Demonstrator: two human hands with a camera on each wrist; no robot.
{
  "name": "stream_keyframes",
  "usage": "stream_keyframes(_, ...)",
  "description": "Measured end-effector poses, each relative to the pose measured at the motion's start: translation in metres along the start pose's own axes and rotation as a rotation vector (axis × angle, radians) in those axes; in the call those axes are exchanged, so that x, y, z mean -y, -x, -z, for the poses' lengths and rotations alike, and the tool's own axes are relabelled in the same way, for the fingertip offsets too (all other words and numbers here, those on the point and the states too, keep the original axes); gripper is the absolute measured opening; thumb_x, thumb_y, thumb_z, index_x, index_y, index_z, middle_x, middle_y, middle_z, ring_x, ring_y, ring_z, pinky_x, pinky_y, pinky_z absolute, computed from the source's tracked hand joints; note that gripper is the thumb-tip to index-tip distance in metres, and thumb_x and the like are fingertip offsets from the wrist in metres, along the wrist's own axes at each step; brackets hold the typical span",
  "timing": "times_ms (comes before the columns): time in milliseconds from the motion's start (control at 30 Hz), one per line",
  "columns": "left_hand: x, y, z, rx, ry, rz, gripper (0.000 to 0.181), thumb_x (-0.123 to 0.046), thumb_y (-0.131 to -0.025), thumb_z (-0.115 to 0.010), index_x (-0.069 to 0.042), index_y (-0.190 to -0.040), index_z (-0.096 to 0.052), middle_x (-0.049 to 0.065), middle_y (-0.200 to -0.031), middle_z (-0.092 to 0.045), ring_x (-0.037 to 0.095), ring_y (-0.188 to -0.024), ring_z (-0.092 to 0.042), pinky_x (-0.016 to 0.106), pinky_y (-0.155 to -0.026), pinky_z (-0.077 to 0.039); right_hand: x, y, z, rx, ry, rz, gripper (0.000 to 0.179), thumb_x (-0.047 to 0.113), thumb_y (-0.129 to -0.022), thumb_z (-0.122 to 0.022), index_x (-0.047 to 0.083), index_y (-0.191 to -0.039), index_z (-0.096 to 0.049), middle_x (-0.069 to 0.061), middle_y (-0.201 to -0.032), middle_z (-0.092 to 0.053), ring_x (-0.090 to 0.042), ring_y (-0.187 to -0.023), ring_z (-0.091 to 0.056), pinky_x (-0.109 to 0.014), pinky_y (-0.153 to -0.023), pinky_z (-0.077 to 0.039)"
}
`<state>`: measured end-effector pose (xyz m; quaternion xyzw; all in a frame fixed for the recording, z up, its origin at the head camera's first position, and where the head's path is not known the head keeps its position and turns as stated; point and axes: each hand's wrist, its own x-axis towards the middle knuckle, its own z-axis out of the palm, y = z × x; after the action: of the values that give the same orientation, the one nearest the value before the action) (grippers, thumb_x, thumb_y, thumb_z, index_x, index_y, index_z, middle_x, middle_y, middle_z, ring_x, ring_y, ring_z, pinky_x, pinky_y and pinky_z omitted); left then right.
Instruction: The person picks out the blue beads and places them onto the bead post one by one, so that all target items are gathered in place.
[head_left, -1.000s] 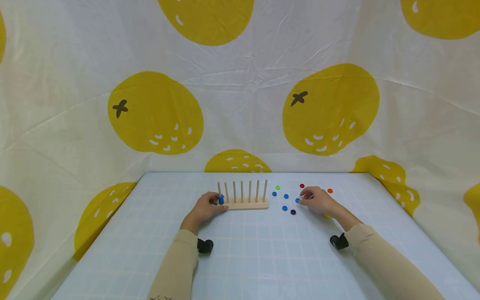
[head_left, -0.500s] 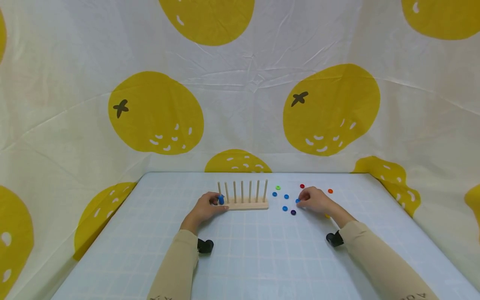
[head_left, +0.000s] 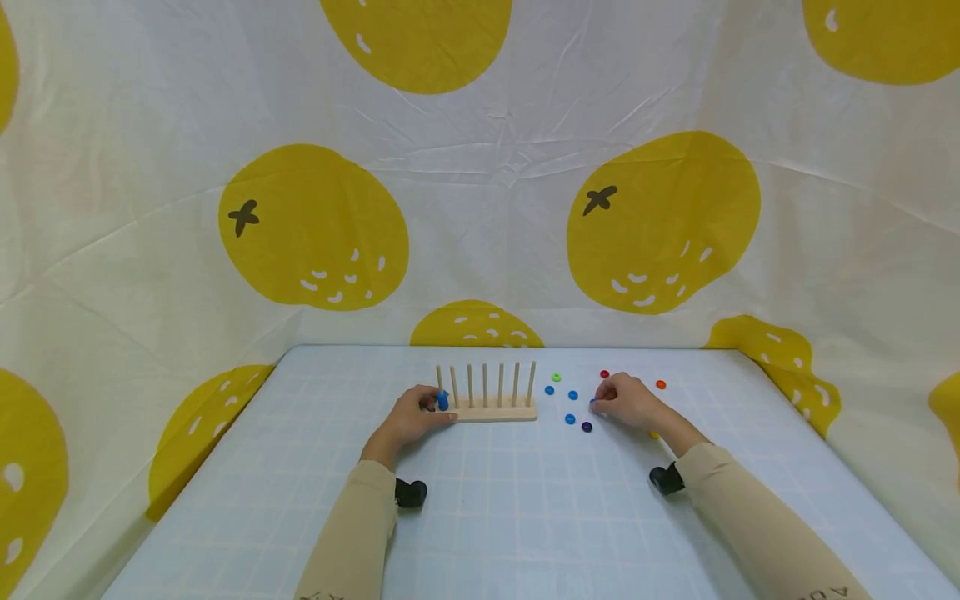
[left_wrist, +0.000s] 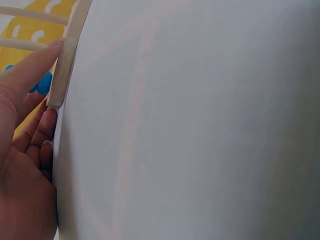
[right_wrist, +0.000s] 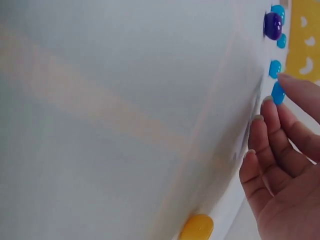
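Note:
A wooden peg rack [head_left: 495, 412] with a row of upright pegs stands at mid-table. At its left end my left hand [head_left: 411, 414] grips the base, the thumb [left_wrist: 37, 65] along the front and the other fingers around the end. Blue rings [head_left: 442, 402] are stacked on the leftmost peg, partly behind that hand. To the right of the rack, my right hand [head_left: 628, 400] pinches a blue ring [right_wrist: 278, 93] between thumb and fingertips, low over the table. In the head view the fingers mostly cover this ring.
Between rack and right hand lie more blue rings [head_left: 570, 419], a green ring [head_left: 556, 377] and a dark purple ring [head_left: 587, 427]. Farther back are a red ring [head_left: 604, 374] and an orange ring [head_left: 661, 384]. A yellow ring [right_wrist: 197, 228] lies beneath the right wrist.
My right hand's fingers have come together around the blue ring, and the hand and forearm have shifted slightly left. The left hand and the rack stay in place.

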<state>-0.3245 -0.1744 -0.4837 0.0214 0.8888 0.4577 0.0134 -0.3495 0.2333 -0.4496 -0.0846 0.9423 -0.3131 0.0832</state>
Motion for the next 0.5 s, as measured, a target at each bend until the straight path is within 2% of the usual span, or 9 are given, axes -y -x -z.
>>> stream_keyframes(233, -0.001, 0.001, 0.001, 0.000, 0.000, -0.004, 0.059, -0.028, -0.085, -0.085, -0.001, -0.133, -0.063, 0.009, -0.106, -0.058, 0.026, -0.099, -0.051, 0.043, -0.090, -0.044, 0.011, 0.000, 0.001, -0.023, -0.028, 0.076, 0.016, 0.017, -0.096, -0.072, 0.004, -0.103, -0.067, -0.007, -0.093, -0.063, -0.023, -0.088, -0.055, -0.034, -0.081, -0.049)
stream_keyframes(500, -0.002, 0.001, 0.000, 0.001, 0.001, 0.002, 0.058, -0.028, -0.085, -0.085, -0.002, -0.132, -0.063, 0.009, -0.105, -0.058, 0.025, -0.099, -0.051, 0.042, -0.090, -0.043, 0.028, 0.001, 0.001, -0.096, -0.047, 0.153, 0.017, 0.017, -0.096, -0.073, 0.004, -0.106, -0.068, -0.005, -0.094, -0.066, -0.023, -0.089, -0.057, -0.035, -0.082, -0.050)
